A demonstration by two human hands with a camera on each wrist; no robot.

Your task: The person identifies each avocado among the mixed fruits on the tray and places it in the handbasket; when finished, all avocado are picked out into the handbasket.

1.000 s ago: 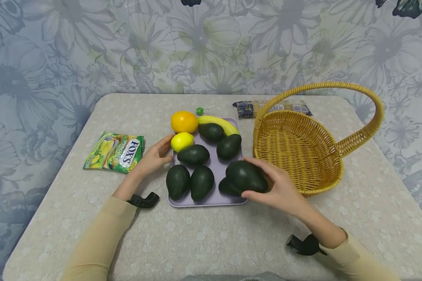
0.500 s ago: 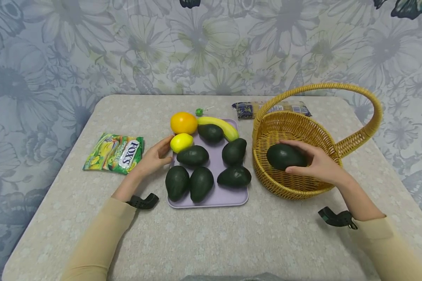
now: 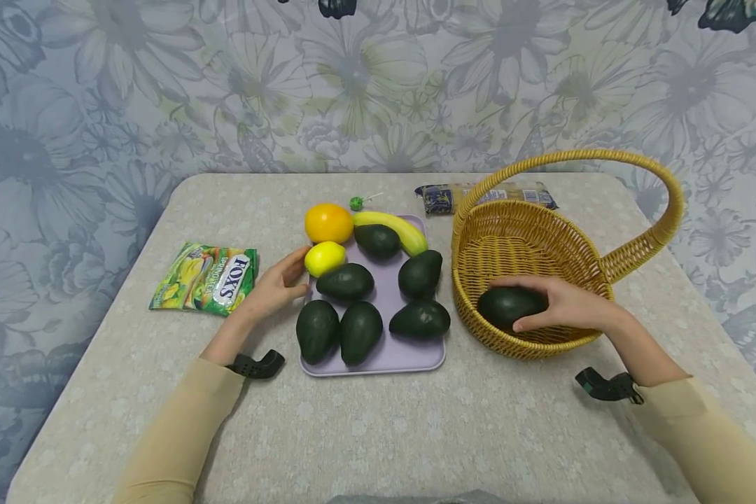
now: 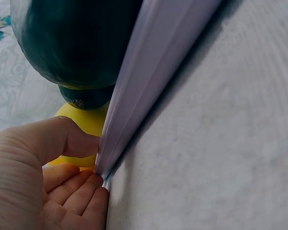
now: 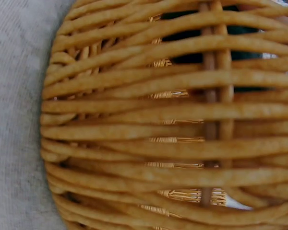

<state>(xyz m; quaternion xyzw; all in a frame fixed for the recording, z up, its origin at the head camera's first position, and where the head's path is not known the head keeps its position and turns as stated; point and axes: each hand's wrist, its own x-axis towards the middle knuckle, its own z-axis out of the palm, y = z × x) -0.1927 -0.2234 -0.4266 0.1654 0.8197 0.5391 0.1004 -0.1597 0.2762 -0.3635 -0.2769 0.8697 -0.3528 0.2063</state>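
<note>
In the head view, my right hand (image 3: 570, 304) holds a dark green avocado (image 3: 509, 306) down inside the yellow wicker basket (image 3: 500, 341). The right wrist view is mostly filled by the basket's weave (image 5: 134, 112), with only a dark patch of the avocado behind it. At the left edge of the lilac tray (image 3: 409, 357) rests my left hand (image 3: 276, 287), beside a lemon (image 3: 325, 259). The left wrist view has its thumb and fingertips touching the tray's rim (image 4: 134, 86). On the tray lie several more avocados (image 3: 360, 332) and a banana (image 3: 403, 229).
An orange (image 3: 329, 223) sits at the tray's far left corner, with a small green-headed lollipop (image 3: 357, 203) behind it. Left of the tray lies a FOX'S candy bag (image 3: 204, 278). A clear-and-blue packet (image 3: 441, 199) lies behind the basket, whose tall handle (image 3: 642, 252) arches over its right side.
My right hand has lifted an avocado off the tray, carried it right and lowered it into the basket. Two avocados on the tray's right side shifted slightly. The left hand stays put.
</note>
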